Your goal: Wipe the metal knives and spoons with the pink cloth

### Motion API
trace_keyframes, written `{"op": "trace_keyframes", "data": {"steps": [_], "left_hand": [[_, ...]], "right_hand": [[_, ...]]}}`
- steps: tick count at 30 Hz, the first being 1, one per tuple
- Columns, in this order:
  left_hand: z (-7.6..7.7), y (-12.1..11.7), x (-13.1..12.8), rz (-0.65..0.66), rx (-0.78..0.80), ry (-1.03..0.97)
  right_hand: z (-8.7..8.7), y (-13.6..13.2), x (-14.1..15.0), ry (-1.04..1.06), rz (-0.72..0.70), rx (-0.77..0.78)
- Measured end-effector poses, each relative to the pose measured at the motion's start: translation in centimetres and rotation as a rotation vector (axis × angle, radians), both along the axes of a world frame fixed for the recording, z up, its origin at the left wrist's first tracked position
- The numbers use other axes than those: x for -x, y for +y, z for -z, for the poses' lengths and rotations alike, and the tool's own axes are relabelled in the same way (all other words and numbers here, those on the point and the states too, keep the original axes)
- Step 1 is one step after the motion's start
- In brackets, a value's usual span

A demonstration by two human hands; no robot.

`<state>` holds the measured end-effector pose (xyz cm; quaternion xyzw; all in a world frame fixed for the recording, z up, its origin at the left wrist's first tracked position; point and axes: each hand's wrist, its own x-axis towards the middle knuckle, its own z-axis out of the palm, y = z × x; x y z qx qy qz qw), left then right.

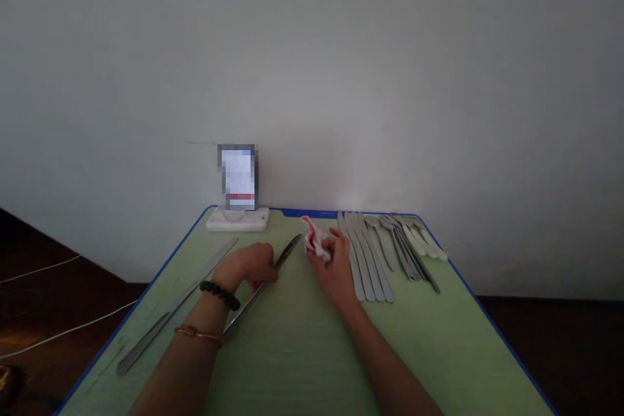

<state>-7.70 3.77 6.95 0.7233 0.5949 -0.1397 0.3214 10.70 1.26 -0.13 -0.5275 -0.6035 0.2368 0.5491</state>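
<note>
My left hand (pixel 253 265), with a dark beaded bracelet and a copper-coloured bangle on its wrist, is closed around the middle of a table knife (pixel 288 251). The knife slants over the tabletop; one end points away from me and the other runs back beside my wrist. In my right hand (pixel 335 266) is a crumpled white and pink cloth (pixel 314 240), pinched between the fingers a short way right of the knife's far end. Two long metal pieces, apparently table knives (pixel 146 341), lie end to end to the left of my left arm.
Several table knives (pixel 365 260) lie side by side right of my right hand. Beyond them are spoons (pixel 383 244), forks (pixel 402 250) and white-handled cutlery (pixel 426 244). A lit phone (pixel 238 175) stands on a white base (pixel 237 220) at the back of the green, blue-edged table (pixel 292 351), against the wall.
</note>
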Motion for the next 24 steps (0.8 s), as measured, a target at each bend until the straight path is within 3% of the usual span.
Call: {"op": "trace_keyframes", "data": {"steps": [4, 8, 12, 18, 24], "left_hand": [[-0.1, 0.3, 0.9, 0.004, 0.024, -0.075], [-1.1, -0.1, 1.4, 0.001, 0.045, -0.146], [-1.9, -0.6, 1.7, 0.032, -0.102, -0.22], [-2.7, -1.1, 1.2, 0.06, -0.134, -0.207], [-2.6, -1.0, 0.2, 0.09, -0.094, -0.161]], "right_hand": [[-0.2, 0.1, -0.2, 0.072, -0.084, 0.022], [-0.2, 0.2, 0.2, 0.119, -0.05, 0.07], [0.0, 0.2, 0.5, 0.086, -0.022, 0.131], [0.0, 0.5, 0.0, -0.031, -0.106, 0.214], [-0.3, 0.5, -0.1, -0.039, -0.069, 0.208]]}}
